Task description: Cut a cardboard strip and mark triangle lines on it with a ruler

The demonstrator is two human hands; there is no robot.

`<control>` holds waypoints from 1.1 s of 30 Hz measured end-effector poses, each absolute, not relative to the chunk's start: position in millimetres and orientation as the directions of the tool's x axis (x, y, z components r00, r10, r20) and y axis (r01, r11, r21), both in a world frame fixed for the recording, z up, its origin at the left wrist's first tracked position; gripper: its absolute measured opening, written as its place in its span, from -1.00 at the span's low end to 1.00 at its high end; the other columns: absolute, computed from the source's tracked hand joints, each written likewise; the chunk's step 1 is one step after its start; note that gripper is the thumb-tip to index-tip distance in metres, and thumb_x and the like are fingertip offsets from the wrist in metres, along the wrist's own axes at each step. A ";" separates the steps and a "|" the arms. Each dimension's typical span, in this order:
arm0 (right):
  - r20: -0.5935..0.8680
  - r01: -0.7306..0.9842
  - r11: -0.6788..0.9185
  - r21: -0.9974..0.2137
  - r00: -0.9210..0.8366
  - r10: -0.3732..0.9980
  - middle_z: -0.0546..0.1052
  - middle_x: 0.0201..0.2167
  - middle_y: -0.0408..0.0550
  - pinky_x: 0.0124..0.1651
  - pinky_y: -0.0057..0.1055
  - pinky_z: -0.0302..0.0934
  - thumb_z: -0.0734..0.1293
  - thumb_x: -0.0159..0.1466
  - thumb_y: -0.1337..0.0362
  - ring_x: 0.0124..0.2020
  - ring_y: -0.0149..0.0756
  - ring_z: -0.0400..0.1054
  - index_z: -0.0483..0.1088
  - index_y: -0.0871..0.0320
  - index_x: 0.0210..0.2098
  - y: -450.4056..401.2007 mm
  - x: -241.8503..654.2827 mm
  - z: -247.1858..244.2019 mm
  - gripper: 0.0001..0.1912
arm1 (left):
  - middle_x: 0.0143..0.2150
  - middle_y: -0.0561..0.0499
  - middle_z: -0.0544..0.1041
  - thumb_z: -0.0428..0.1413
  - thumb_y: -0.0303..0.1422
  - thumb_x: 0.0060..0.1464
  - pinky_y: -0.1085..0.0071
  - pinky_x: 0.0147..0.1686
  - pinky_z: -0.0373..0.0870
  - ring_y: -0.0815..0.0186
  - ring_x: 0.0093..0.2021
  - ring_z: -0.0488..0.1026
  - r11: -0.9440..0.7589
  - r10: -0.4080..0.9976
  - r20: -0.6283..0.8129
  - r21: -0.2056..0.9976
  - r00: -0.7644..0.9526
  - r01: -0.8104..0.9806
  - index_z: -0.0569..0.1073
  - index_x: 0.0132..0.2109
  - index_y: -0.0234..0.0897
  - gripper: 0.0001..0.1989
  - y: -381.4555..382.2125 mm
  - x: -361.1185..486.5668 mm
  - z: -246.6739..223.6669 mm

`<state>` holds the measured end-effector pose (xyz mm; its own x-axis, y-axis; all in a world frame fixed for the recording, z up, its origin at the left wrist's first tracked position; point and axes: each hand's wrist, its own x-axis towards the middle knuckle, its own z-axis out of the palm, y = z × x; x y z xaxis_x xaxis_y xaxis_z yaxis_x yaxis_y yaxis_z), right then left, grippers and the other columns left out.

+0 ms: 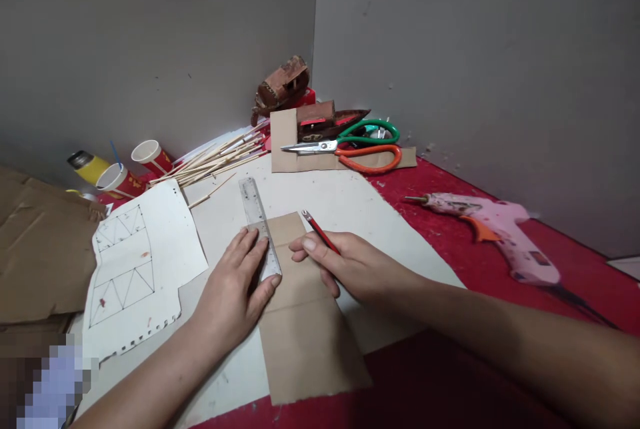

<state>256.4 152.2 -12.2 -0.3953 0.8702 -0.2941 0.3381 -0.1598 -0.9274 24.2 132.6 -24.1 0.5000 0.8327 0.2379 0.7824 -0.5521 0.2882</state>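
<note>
A strip of brown cardboard [305, 349] lies in front of me on a large pale sheet [225, 382]. Across its left edge rests a worn metal ruler [251, 197]. My left hand [227, 282] holds the ruler down, with thumb and fingertips on it and the palm to its left. Over the right side of the cardboard, my right hand [350, 262] is closed around a red and black pencil [320, 231]. One end of the pencil points up and away from me; its other end is hidden by the hand.
Scissors [345, 145] lie on cut cardboard [284, 129] at the back, near small brown models [283, 85]. A pink glue gun [505, 229] sits right on the red table [430, 195]. Left are a truss drawing [170, 242], thin sticks [220, 161], paper cups [120, 182] and large cardboard [45, 249].
</note>
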 end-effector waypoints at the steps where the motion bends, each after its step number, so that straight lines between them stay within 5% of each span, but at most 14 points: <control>1: -0.294 0.336 -0.161 -0.928 -0.398 0.869 0.43 -0.58 -0.13 -0.28 -0.32 0.22 0.10 0.43 -0.01 -0.56 -0.31 0.31 0.48 0.26 -0.06 152.1 256.3 -13.2 -0.49 | 0.40 -0.33 0.25 0.04 -0.20 0.32 -0.17 0.26 0.26 -0.11 0.42 0.12 -0.531 0.847 0.215 0.293 0.487 0.795 0.29 0.33 -0.35 -0.47 133.5 24.0 -25.9; 6: -0.216 0.316 -0.111 -0.942 -0.319 0.923 0.36 -0.60 -0.17 -0.31 -0.35 0.20 0.10 0.43 -0.01 -0.52 -0.29 0.31 0.44 0.21 -0.17 152.0 256.9 -12.2 -0.54 | 0.37 -0.40 0.27 0.08 -0.18 0.28 -0.17 0.24 0.29 -0.18 0.37 0.21 -0.470 0.882 0.214 0.327 0.420 0.820 0.38 0.27 -0.38 -0.48 141.6 25.0 -24.7; 13: -0.210 0.313 -0.153 -0.937 -0.157 0.965 0.44 -0.52 -0.15 -0.23 -0.38 0.20 0.24 0.37 0.09 -0.41 -0.27 0.38 0.36 0.28 0.06 156.6 259.2 -2.8 -0.58 | 0.30 -0.41 0.32 0.21 -0.15 0.16 -0.18 0.17 0.32 -0.16 0.29 0.29 -0.462 0.886 0.266 0.430 0.380 0.776 0.37 0.26 -0.36 -0.40 145.0 25.8 -26.1; 18: -0.279 0.165 -0.255 -0.953 -0.144 0.949 0.35 -0.59 -0.26 -0.40 -0.42 0.09 0.34 0.27 0.12 -0.51 -0.34 0.26 0.31 0.27 0.13 161.7 262.3 -9.1 -0.49 | 0.24 -0.30 0.39 0.31 -0.22 0.05 -0.16 0.17 0.31 -0.10 0.23 0.31 -0.403 0.915 0.231 0.563 0.331 0.721 0.31 0.29 -0.26 -0.30 140.7 27.8 -24.5; 22: -0.328 0.196 -0.287 -0.938 -0.227 0.917 0.25 -0.63 -0.29 -0.50 -0.43 -0.05 0.38 0.18 0.10 -0.60 -0.44 0.06 0.45 0.20 -0.24 163.4 265.4 -9.4 -0.71 | 0.15 -0.19 0.48 0.35 -0.27 -0.01 -0.03 0.14 0.35 0.00 0.15 0.39 -0.332 0.935 0.146 0.689 0.324 0.644 0.37 0.24 -0.21 -0.33 133.5 32.2 -15.0; 25: -0.301 0.234 -0.232 -0.944 -0.328 0.896 0.26 -0.63 -0.26 -0.50 -0.43 -0.08 0.37 0.19 0.10 -0.59 -0.46 0.05 0.36 0.16 -0.48 162.7 267.1 -7.6 -0.73 | 0.11 -0.17 0.53 0.33 -0.23 0.00 0.04 0.13 0.34 0.03 0.12 0.43 -0.224 0.954 0.057 0.790 0.295 0.570 0.47 0.15 -0.22 -0.45 130.1 37.0 -8.3; 30: -0.307 0.226 -0.231 -0.946 -0.402 0.863 0.32 -0.65 -0.27 -0.45 -0.44 0.04 0.31 0.27 0.12 -0.58 -0.41 0.17 0.30 0.12 -0.38 160.0 267.9 -6.8 -0.78 | -0.20 -0.03 0.62 0.25 -0.26 0.12 0.30 -0.15 0.43 0.24 -0.18 0.52 0.066 0.986 -0.111 0.947 0.126 0.315 0.60 -0.12 -0.20 -0.80 135.0 41.5 -4.3; 33: -0.309 0.232 -0.231 -0.945 -0.399 0.863 0.32 -0.67 -0.28 -0.46 -0.45 0.06 0.31 0.30 0.12 -0.59 -0.42 0.16 0.27 0.11 -0.37 159.5 268.2 -7.0 -0.78 | -0.31 0.03 0.61 0.30 -0.33 0.05 0.40 -0.26 0.41 0.32 -0.30 0.49 0.069 0.997 -0.078 0.964 0.024 0.258 0.62 -0.23 -0.20 -0.89 137.0 41.4 -0.3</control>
<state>268.2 159.5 -7.0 -0.3987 0.8634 -0.3091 0.2325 -0.2309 -0.9448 41.4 137.0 -0.3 0.0244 0.9966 -0.0783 0.2580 0.0694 0.9637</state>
